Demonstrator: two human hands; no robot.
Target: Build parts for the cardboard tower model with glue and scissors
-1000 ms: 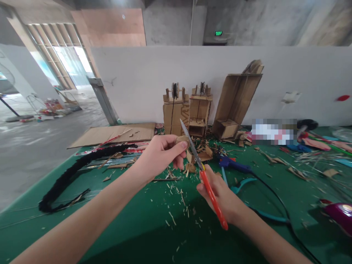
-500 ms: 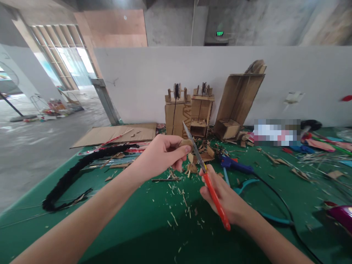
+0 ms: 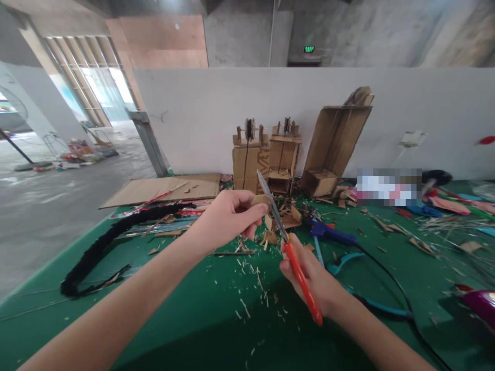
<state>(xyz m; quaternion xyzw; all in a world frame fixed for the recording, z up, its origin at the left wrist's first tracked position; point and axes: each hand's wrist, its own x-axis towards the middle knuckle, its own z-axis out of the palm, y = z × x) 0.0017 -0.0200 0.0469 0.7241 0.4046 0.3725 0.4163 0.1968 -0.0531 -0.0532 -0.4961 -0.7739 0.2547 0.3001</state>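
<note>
Above table (image 3: 185,319), left hand (image 3: 231,215) pinching cardboard (image 3: 260,199), right hand (image 3: 315,278) gripping scissors (image 3: 296,265)

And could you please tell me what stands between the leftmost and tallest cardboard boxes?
In the head view, an open cardboard box stands between them, topped by a dark wheel.

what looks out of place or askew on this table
Pale shavings and cardboard scraps lie strewn across the green tabletop, looking spilled. The tall cardboard box seems to lean right, though lens distortion may exaggerate that.
</note>
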